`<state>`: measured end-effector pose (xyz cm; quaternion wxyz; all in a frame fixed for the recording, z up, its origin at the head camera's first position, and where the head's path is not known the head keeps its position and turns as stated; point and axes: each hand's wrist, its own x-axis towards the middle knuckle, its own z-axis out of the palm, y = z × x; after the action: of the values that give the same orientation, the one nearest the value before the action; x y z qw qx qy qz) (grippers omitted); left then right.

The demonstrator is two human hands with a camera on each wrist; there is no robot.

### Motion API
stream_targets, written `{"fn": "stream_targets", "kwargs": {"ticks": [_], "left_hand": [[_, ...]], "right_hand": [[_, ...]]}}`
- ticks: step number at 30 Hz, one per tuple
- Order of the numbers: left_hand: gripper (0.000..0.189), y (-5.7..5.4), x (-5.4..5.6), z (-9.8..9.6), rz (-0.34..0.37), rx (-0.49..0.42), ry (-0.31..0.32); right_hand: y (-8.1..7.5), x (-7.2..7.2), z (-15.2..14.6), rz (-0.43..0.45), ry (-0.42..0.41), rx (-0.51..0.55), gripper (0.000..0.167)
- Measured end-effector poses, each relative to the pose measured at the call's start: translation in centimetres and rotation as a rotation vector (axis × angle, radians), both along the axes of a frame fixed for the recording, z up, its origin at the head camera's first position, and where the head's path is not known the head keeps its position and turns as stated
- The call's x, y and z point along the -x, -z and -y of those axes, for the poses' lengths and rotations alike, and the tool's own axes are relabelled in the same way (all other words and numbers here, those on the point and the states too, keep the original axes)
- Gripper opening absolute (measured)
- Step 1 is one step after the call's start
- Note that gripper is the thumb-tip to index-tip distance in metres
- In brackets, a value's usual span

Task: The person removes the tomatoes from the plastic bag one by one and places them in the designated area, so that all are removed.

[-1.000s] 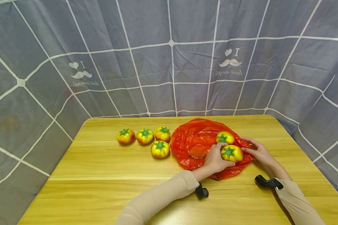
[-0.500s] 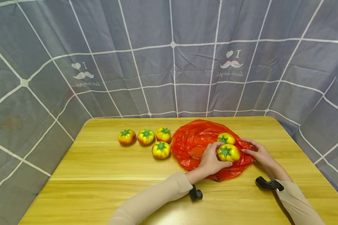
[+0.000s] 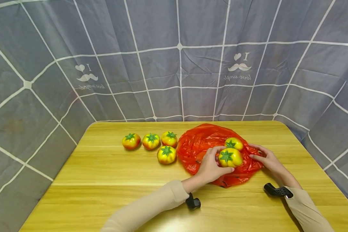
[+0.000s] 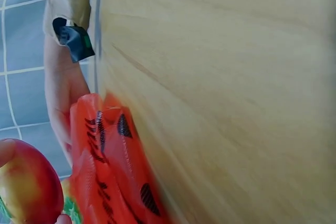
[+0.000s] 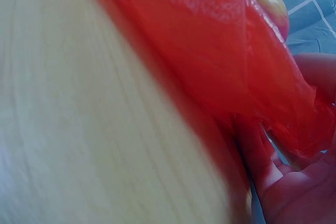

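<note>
My left hand (image 3: 209,166) grips a yellow-and-red tomato (image 3: 233,157) with a green leafy top, thumb on the near side and fingers on the far side. In the left wrist view this tomato (image 4: 34,184) shows its red side at the lower left. It is over the crumpled red plastic bag (image 3: 200,137). Just behind it, a second tomato (image 3: 237,144) sits at the bag. On the bag's right side, my right hand (image 3: 271,161) holds the plastic; in the right wrist view the thumb and fingers (image 5: 257,156) are round a fold of the bag (image 5: 194,45).
Several more tomatoes (image 3: 166,155) stand on the wooden table (image 3: 110,193) left of the bag, the nearest right by its edge. A grey curtain with white lines (image 3: 150,74) hangs behind the table and along both sides. Each wrist wears a black camera mount (image 3: 193,203).
My left hand has moved left with its tomato, away from the right hand. The right hand stays at the bag's right side. The head view has shifted slightly.
</note>
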<state>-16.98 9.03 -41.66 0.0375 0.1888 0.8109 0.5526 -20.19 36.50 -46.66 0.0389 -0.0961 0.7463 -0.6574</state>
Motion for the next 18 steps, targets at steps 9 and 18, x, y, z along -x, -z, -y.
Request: {"fn": "stream_targets", "kwargs": {"ticks": [9, 18], "left_hand": [[0.067, -0.6, -0.4, 2.5, -0.007, -0.014, -0.003], [0.069, -0.8, -0.9, 5.2, -0.054, 0.000, -0.018]], "right_hand": [[-0.1, 0.2, 0.1, 0.001, -0.015, 0.042, 0.039], [-0.3, 0.0, 0.0, -0.005, -0.015, 0.024, 0.040]]}}
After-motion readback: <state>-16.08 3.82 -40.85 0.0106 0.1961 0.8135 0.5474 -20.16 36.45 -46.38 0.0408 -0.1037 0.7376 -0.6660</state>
